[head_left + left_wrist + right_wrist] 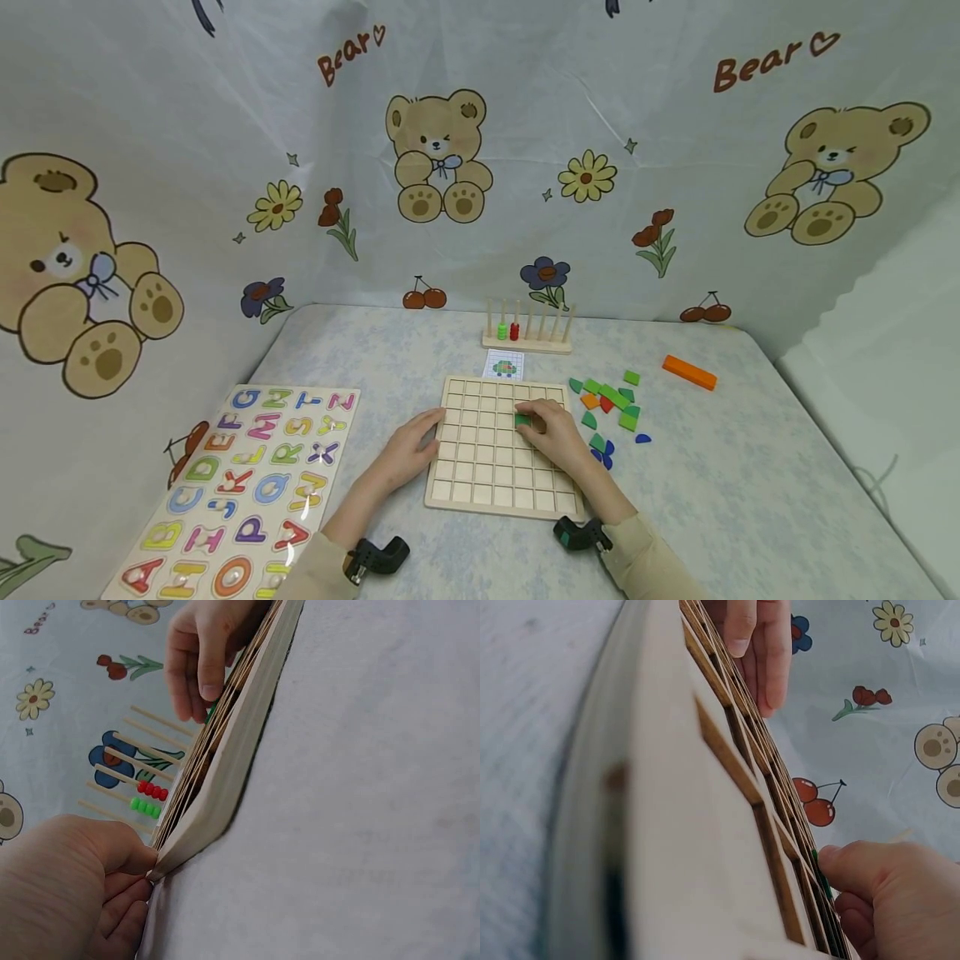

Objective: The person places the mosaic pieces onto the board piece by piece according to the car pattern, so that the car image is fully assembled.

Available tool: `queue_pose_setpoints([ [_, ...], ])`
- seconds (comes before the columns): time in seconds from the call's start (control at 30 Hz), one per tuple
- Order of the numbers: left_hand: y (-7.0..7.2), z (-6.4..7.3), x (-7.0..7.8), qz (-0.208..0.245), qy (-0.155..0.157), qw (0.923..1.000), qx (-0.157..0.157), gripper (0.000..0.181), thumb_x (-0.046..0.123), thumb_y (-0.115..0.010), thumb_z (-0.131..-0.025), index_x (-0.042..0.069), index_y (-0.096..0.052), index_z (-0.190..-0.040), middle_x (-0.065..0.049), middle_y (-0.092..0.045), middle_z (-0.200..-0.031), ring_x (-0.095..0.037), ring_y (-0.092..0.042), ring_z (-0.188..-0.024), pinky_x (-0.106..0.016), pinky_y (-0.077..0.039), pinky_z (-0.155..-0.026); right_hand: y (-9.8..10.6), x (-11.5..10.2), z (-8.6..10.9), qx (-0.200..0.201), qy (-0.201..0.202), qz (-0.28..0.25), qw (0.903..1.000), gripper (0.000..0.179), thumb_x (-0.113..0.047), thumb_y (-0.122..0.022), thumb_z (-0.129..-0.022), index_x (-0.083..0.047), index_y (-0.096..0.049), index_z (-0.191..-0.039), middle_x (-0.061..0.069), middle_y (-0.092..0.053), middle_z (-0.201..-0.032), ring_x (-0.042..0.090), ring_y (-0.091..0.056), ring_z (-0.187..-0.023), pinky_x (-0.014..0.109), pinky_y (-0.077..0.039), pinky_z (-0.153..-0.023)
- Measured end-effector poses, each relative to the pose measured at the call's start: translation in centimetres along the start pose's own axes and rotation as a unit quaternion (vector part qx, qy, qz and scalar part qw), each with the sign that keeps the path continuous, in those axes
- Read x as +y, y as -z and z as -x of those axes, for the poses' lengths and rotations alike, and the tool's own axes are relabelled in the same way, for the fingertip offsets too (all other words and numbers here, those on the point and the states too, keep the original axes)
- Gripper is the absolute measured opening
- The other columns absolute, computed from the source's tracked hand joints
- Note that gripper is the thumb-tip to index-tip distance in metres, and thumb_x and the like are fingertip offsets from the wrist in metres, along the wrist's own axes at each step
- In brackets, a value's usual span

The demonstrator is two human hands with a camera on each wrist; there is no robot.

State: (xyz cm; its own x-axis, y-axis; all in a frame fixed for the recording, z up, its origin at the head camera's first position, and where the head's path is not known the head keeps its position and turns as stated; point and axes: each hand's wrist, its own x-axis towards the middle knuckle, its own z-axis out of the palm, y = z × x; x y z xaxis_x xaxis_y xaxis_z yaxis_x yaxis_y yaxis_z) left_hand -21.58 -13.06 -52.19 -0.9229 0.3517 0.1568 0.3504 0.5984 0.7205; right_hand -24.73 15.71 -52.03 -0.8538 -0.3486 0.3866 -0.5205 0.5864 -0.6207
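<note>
A square wooden grid board (483,457) lies flat on the table between both hands. At its left edge, my left hand (408,450) grips the rim, thumb on the side and fingers curled below it in the left wrist view. My right hand (557,433) reaches over the board and pinches a small green tile (522,420) at one of the upper cells, right of the middle. In the right wrist view only a green sliver of the tile shows beside the thumb (840,859). Just behind the board lies a card (504,365) with a coloured pattern on a grid.
Loose green, orange, red and blue tiles (615,396) are scattered right of the board. Farther right is an orange bar (689,372). A peg rack (527,342) with green and red beads stands at the back. An alphabet puzzle board (247,458) covers the left side.
</note>
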Motion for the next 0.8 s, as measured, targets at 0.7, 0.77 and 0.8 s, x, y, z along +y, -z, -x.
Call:
queue_pose_setpoints([
  [0.7,0.1,0.2,0.1,0.005,-0.008,0.9999,0.004,0.052,0.007,-0.055,-0.094,0.001,-0.04,-0.142,-0.014,-0.039,-0.144,-0.029,-0.034,-0.133,-0.044,-0.031,-0.108,5.0,-6.2,-0.6,0.015,-0.096,-0.176,0.9796,0.029,-0.003,-0.063,-0.089,0.007,-0.06,-0.117,0.023,-0.061,-0.115,0.038,-0.055,-0.106,0.046,-0.046,-0.092],
  [0.77,0.1,0.1,0.1,0.006,-0.008,0.9999,0.003,0.052,0.008,-0.055,-0.094,0.001,-0.04,-0.143,-0.014,-0.039,-0.145,-0.029,-0.034,-0.133,-0.044,-0.031,-0.108,6.0,-6.8,-0.6,0.021,-0.103,-0.168,0.9802,0.03,-0.004,-0.063,-0.09,0.006,-0.06,-0.118,0.023,-0.06,-0.116,0.037,-0.055,-0.107,0.046,-0.046,-0.092],
  [0.8,0.1,0.1,0.1,0.006,-0.008,0.9999,0.003,0.052,0.008,-0.055,-0.094,0.001,-0.04,-0.143,-0.014,-0.039,-0.145,-0.029,-0.034,-0.133,-0.044,-0.031,-0.108,6.4,-6.8,-0.5,0.025,-0.101,-0.165,0.9807,0.03,-0.004,-0.063,-0.09,0.007,-0.06,-0.118,0.023,-0.06,-0.116,0.038,-0.055,-0.107,0.046,-0.046,-0.093],
])
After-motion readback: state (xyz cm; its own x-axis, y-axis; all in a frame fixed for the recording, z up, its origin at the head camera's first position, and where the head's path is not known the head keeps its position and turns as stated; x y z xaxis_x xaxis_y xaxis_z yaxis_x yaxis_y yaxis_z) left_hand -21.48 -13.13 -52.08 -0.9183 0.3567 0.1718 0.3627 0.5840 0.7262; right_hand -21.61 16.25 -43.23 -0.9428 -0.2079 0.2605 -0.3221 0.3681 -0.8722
